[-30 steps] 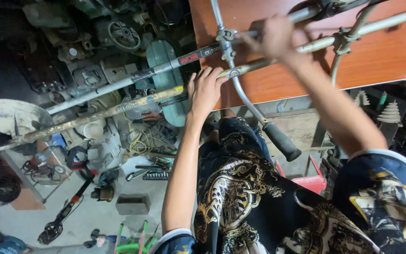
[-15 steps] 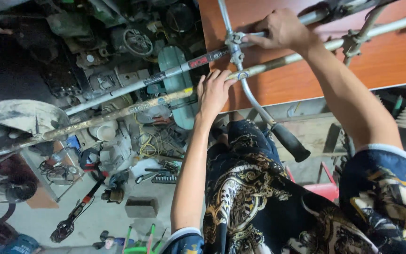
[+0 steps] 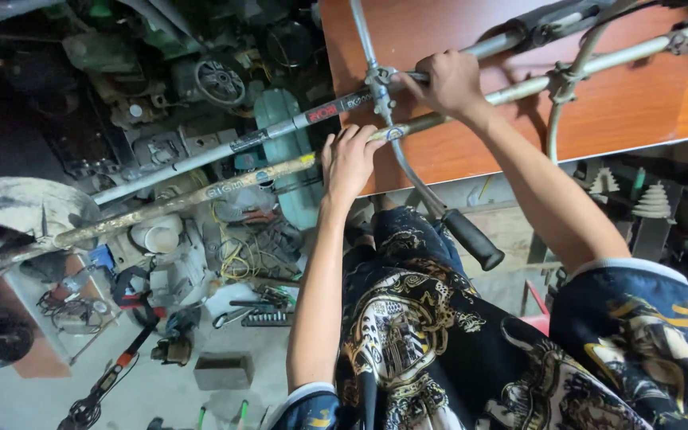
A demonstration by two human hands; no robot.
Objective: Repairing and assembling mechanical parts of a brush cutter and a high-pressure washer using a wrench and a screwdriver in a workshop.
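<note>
- Head view, hands: the right hand (image 3: 449, 80) is closed in a fist around the upper metal shaft (image 3: 280, 127), just beside the handlebar clamp (image 3: 379, 80). The left hand (image 3: 349, 159) lies with its fingers curled over the lower, dirtier shaft (image 3: 193, 197); the grip looks looser than the right's, though I cannot see whether the thumb wraps underneath.
- Head view, where the shafts lie: both long tubes run side by side, from the orange-brown tabletop (image 3: 623, 111) at upper right out over the floor to lower left. The lower one ends near a grimy guard plate (image 3: 33, 203) at the left edge.
- Head view, handling: I judge these shafts stiff and fairly heavy, with much of their length hanging past the edge, so they would tend to tip down at the far end. Bare metal with grease and dirt is likely slippery. The surest holds seem to be next to the clamp, or on the black rubber grip (image 3: 473, 239) of the curved handlebar (image 3: 408, 171), which hangs down toward the person's lap.
- Head view, surface: the tabletop is smooth and hard, with little to stop a round tube from rolling.
- Head view, room: the floor (image 3: 161, 390) below is crowded with machine parts, a green housing (image 3: 284, 143), a coil of yellow wire (image 3: 236, 259), pliers and a row of sockets (image 3: 264, 318), and a small grey block (image 3: 223, 370).
</note>
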